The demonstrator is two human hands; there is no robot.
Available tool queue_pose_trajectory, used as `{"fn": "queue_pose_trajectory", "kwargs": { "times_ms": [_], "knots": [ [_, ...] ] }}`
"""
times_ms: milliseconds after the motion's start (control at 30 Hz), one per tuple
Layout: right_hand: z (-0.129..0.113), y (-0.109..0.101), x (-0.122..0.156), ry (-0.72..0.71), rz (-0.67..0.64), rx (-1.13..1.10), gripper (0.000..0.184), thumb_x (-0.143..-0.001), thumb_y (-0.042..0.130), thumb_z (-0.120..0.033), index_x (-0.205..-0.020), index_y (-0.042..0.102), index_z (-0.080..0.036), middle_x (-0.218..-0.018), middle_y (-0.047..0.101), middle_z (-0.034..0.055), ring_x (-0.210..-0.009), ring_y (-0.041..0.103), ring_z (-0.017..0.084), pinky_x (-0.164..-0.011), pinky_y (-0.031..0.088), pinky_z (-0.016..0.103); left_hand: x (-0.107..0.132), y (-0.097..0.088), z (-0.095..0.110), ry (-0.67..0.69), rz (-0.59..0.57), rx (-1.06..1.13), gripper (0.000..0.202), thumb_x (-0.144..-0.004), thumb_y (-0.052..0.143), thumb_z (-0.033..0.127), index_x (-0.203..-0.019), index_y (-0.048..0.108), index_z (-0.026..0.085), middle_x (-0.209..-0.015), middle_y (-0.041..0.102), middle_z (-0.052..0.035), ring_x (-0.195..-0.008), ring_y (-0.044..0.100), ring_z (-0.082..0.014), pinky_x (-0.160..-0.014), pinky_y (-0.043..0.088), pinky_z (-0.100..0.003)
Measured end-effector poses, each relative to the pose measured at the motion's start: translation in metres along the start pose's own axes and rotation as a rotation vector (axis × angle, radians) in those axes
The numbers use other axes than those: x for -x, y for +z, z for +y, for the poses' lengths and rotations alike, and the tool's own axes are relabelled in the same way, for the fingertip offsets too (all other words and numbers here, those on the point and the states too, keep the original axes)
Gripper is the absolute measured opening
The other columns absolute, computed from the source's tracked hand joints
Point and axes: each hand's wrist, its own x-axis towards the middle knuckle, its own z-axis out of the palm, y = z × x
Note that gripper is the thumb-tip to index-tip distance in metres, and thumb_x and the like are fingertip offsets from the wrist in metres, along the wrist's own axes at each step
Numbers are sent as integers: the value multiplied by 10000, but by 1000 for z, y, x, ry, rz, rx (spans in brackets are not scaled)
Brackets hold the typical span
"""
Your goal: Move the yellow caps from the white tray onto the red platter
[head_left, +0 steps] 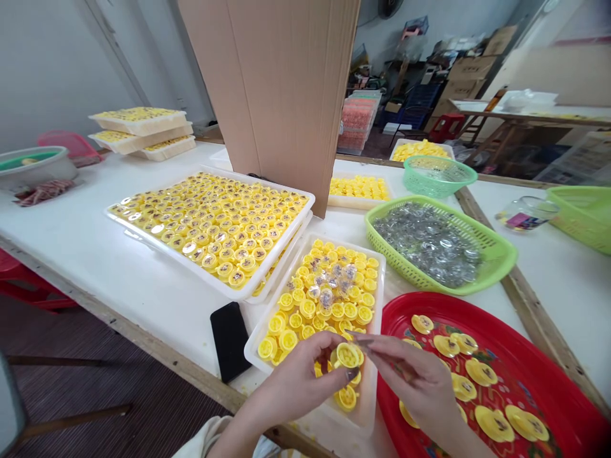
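Left hand (296, 381) comes in from below, palm turned inward, thumb and forefinger pinching a small yellow cap (348, 354) by its rim, open side up. Right hand (420, 381) meets it from the right, fingers drawn into a pinch with the tips at the cap's edge. Whether they grip a thin tool or only touch the rim I cannot tell.

The cap looks like light, stiff moulded plastic. It seems smooth enough to slip or flick away if squeezed hard, so the rim, taken on opposite sides, looks the sound place to hold. Nothing about it looks fragile. Both wrists hover above the table, unsupported as far as shows.

Directly beneath the hands lies a white tray (368, 402) of like caps, some beyond the fingers carrying clear inserts. Under the right hand is a red tray (525, 356) with flat yellow pieces. Left of the left hand lies a dark phone (230, 338). Farther off, a green basket (501, 254) of clear pieces sits to the right and a big tray (157, 245) of filled caps to the left. Cardboard (277, 83) stands upright behind.
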Motion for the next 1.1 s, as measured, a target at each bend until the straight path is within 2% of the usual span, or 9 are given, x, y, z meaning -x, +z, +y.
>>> {"fn": "queue_pose_trajectory", "kwargs": {
  "times_ms": [133, 233, 333, 400, 533, 667, 867, 1000, 1100],
  "knots": [
    [-2, -4, 11, -397, -104, 319, 512, -799, 571, 20, -1202, 600, -294, -1230, 682, 21, -1047, 684, 157, -885, 566, 241, -1, -2, 5, 74, -144, 92, 249, -897, 566, 229, -1131, 647, 213, -1062, 655, -28, -957, 573, -165, -833, 438, -264],
    [-4, -6, 17, -482, -135, 437, 507, -797, 512, -8, -1260, 552, -211, -1302, 630, 92, -1140, 636, 199, -910, 559, 292, -1, -1, 8, 57, -189, 131, 258, -906, 540, 199, -1135, 654, 229, -1022, 660, -12, -909, 588, -152, -797, 451, -253],
    [-5, -2, 23, -455, -104, 496, 416, -818, 554, -105, -1230, 570, -165, -1292, 629, 143, -1148, 631, 235, -909, 561, 317, 1, 1, 9, 33, -152, 67, 260, -900, 537, 185, -1128, 655, 233, -992, 663, -4, -874, 579, -146, -771, 446, -248],
    [-4, 4, 25, -427, -29, 489, 352, -822, 624, -123, -1167, 598, -193, -1242, 666, 125, -1090, 666, 219, -888, 570, 288, 2, 1, 9, 44, -131, 20, 253, -897, 536, 177, -1112, 657, 230, -1000, 664, -4, -898, 572, -148, -793, 438, -248],
    [0, 17, 28, -313, 92, 292, 348, -814, 644, -66, -1106, 603, -251, -1174, 708, 55, -1034, 693, 202, -871, 587, 295, 3, 1, 11, 66, -156, 35, 268, -889, 535, 162, -1123, 650, 224, -1002, 656, -5, -852, 571, -134, -762, 445, -237],
    [0, 21, 30, -231, 169, 124, 409, -818, 644, -78, -1167, 599, -287, -1166, 710, 28, -1041, 690, 208, -901, 581, 328, 2, 2, 11, 56, -167, 30, 320, -890, 537, 194, -1197, 619, 238, -1024, 654, -17, -843, 581, -144, -745, 460, -248],
    [1, 15, 29, -206, 64, 132, 484, -840, 636, -104, -1264, 565, -326, -1219, 687, 7, -1055, 683, 193, -912, 571, 293, 7, 3, 11, 133, -189, -30, 439, -804, 570, 117, -1231, 579, 220, -1119, 648, -34, -912, 596, -164, -802, 475, -263],
    [2, 8, 26, -199, -24, 121, 590, -866, 603, -120, -1374, 441, -373, -1236, 677, -3, -1085, 667, 210, -897, 581, 320, 12, 7, 16, 98, -127, -70, 470, -783, 698, 320, -1220, 587, 189, -1112, 643, -68, -908, 594, -197, -799, 476, -292],
    [-1, 8, 26, -247, -36, 165, 627, -879, 579, -123, -1422, 377, -362, -1202, 695, 1, -1071, 673, 206, -916, 568, 321, 12, 17, 17, 146, -4, -16, 344, -903, 560, 412, -1132, 632, 164, -1021, 655, -78, -899, 595, -195, -810, 459, -293]
  ]
}}
